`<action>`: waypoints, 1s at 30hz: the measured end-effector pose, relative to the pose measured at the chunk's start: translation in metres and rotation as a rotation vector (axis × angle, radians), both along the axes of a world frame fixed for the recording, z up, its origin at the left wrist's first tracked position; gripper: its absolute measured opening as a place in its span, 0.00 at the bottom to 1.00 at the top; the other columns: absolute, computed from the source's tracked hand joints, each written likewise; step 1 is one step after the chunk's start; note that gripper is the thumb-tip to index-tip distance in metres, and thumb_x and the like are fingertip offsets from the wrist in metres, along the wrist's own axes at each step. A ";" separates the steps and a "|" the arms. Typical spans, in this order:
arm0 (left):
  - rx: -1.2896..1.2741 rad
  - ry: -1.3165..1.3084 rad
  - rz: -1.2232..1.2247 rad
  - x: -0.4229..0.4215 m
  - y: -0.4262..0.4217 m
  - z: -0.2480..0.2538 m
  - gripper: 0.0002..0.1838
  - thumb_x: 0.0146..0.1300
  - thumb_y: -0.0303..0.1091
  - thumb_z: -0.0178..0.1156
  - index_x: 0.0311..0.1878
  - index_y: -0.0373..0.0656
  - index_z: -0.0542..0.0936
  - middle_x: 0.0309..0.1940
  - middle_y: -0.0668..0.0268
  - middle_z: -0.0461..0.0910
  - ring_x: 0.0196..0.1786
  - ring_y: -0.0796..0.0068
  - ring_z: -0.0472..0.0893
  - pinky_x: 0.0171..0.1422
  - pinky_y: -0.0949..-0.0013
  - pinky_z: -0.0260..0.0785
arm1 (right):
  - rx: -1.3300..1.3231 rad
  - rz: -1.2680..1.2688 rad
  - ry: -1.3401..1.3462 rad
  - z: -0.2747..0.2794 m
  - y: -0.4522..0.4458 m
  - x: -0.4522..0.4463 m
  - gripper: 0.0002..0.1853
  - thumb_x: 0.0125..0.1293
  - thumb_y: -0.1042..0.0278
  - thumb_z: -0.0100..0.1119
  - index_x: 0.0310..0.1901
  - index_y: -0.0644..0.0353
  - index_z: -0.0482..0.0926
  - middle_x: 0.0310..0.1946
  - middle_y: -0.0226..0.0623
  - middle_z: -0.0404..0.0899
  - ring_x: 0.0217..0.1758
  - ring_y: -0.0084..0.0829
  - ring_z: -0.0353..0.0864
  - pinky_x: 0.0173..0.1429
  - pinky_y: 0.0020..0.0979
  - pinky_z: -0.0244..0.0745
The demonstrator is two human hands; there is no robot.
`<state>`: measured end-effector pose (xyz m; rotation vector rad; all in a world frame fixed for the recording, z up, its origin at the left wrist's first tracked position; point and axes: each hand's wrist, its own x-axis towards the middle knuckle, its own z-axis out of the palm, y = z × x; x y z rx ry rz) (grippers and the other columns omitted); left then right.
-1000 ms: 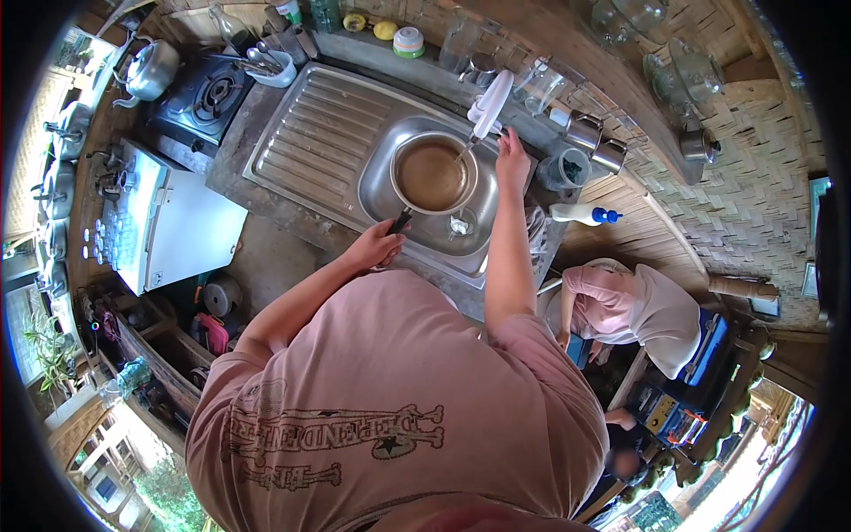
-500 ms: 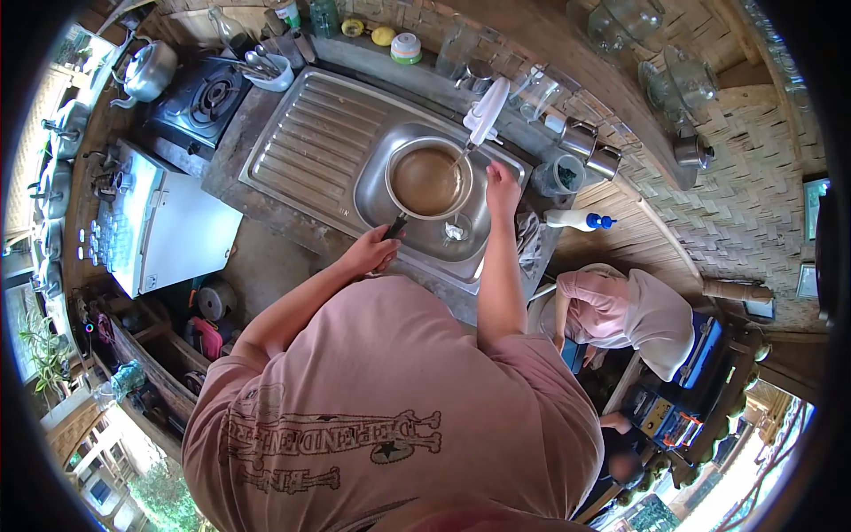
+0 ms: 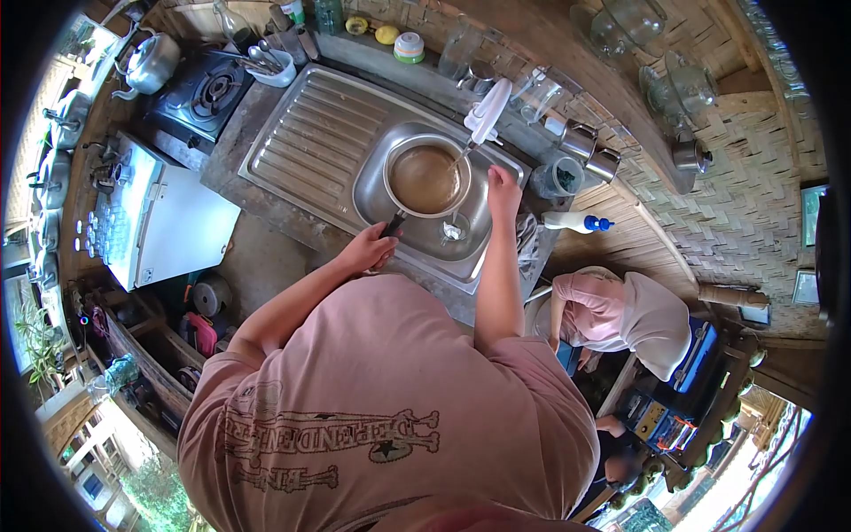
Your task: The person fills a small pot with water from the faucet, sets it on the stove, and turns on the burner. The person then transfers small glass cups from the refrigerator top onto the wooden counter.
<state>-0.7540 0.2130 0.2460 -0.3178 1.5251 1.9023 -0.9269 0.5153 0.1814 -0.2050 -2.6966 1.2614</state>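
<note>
My left hand (image 3: pixel 369 249) is wrapped round the black handle of a metal pan (image 3: pixel 428 176). The pan sits over the basin of a steel sink (image 3: pixel 369 197), with cloudy brownish water in it. A thin stream runs into it from a white tap (image 3: pixel 486 113). My right hand (image 3: pixel 503 188) is raised over the right rim of the sink, below the tap and apart from it. Its fingers are closed together; what they hold, if anything, is too small to tell. A small whitish thing (image 3: pixel 452 232) lies by the drain.
A dark cloth (image 3: pixel 526 238) and a bottle with a blue cap (image 3: pixel 576 222) lie right of the sink. A gas stove (image 3: pixel 208 96) and kettle (image 3: pixel 152 64) stand at the left. Another person (image 3: pixel 616 310) is bent over at the right. Metal cups (image 3: pixel 578 139) hang behind.
My right hand has come away from the tap and down toward the sink's right rim. My left hand has stayed on the pan handle. Water still runs into the pan.
</note>
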 end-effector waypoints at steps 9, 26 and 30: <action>-0.013 0.017 -0.003 0.003 0.000 -0.002 0.13 0.75 0.32 0.53 0.58 0.41 0.71 0.23 0.73 0.67 0.21 0.84 0.66 0.24 0.75 0.59 | 0.143 0.047 0.153 0.031 -0.004 -0.041 0.16 0.70 0.63 0.63 0.58 0.53 0.83 0.48 0.40 0.87 0.47 0.41 0.88 0.52 0.38 0.82; -0.037 0.049 -0.008 0.004 0.000 -0.002 0.14 0.74 0.33 0.53 0.57 0.38 0.71 0.24 0.72 0.69 0.19 0.83 0.68 0.23 0.74 0.60 | 0.259 0.150 0.312 0.037 -0.014 -0.061 0.08 0.65 0.69 0.64 0.44 0.56 0.87 0.42 0.41 0.87 0.43 0.46 0.87 0.48 0.42 0.81; -0.034 0.038 -0.009 0.003 0.000 0.000 0.13 0.74 0.33 0.53 0.57 0.38 0.71 0.24 0.72 0.69 0.19 0.83 0.68 0.23 0.74 0.60 | 0.318 0.154 0.225 0.038 -0.009 -0.065 0.08 0.64 0.68 0.65 0.42 0.56 0.88 0.41 0.41 0.87 0.43 0.45 0.87 0.48 0.42 0.81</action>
